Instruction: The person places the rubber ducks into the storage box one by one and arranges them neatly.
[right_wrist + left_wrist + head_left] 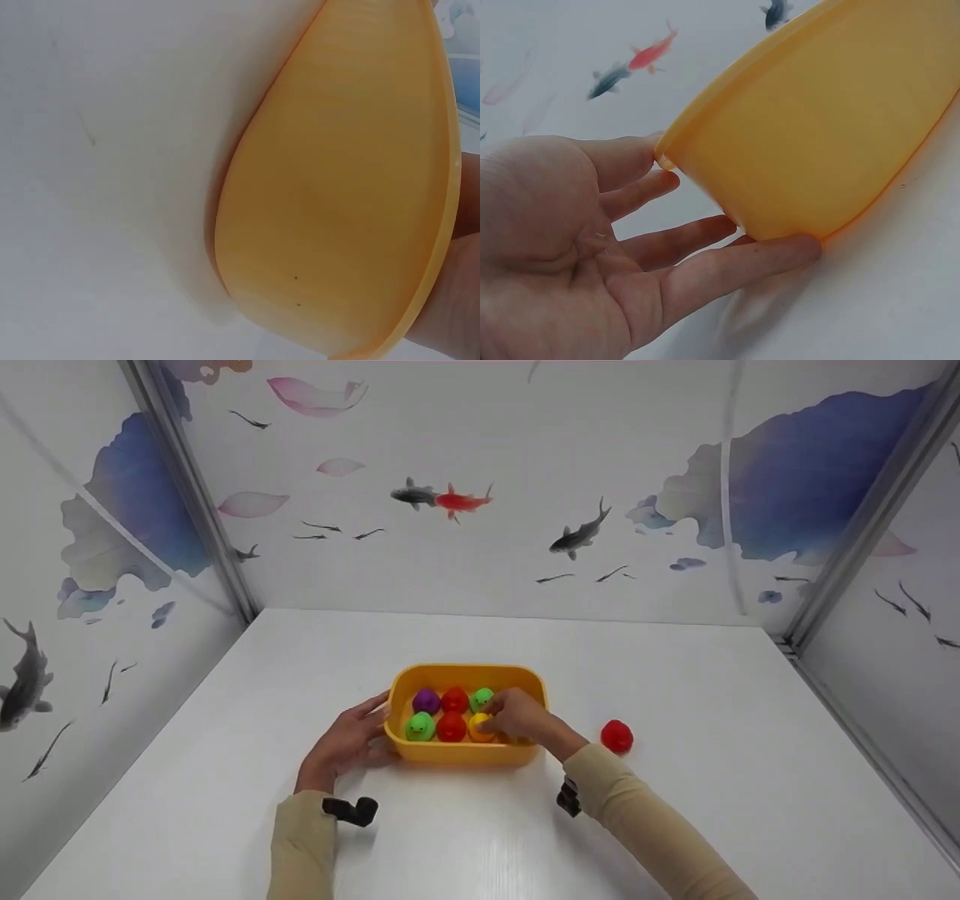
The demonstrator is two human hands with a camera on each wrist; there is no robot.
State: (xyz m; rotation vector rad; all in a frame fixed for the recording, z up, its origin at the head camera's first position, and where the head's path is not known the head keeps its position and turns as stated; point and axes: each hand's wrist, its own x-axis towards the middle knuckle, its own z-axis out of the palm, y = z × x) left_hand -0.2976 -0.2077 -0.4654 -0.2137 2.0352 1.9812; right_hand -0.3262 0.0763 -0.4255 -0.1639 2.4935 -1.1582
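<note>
A yellow plastic tub (465, 754) stands on the table with small round toys inside. The back row holds a purple toy (426, 701), a red one (454, 700) and a green one (482, 700) with a face. In front are a green toy (420, 727), a red one (451, 727) and a yellow one (480, 728). My left hand (351, 742) touches the tub's left end, its fingers (697, 240) fairly straight against the wall and rim. Reaching over the right side, my right hand (521, 715) pinches the yellow toy; its fingertips are partly hidden.
A loose red toy (616, 736) lies on the white table (675, 810), right of the tub and beside my right forearm. White panels (480, 570) printed with fish and petals enclose the table at the back and sides.
</note>
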